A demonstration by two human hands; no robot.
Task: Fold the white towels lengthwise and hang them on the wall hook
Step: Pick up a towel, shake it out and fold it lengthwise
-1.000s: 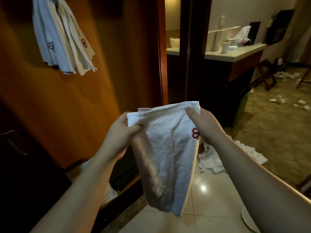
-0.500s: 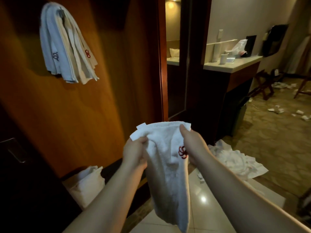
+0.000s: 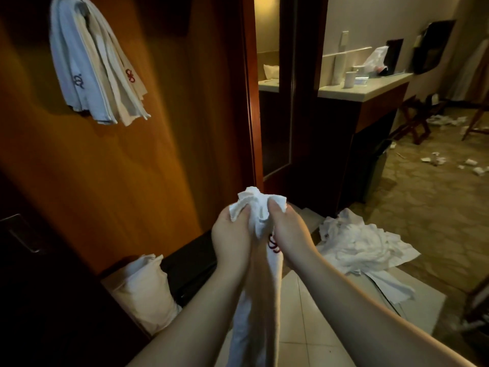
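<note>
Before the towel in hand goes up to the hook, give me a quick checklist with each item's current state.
1. Both hands hold the towel's top: ok. The left hand and right hand pinch the towel in hand at its upper edge.
2. Towel folded into a narrow strip: ok, it hangs long and slim between the forearms.
3. Edges lined up neatly: not ok, the top is bunched and crumpled.
4. Room on the hook: cannot tell, the hung towels cover it completely.
5. Path up to the wood wall: ok, nothing stands between.
6. More towels waiting: ok, a towel pile lies on the floor at right.
</note>
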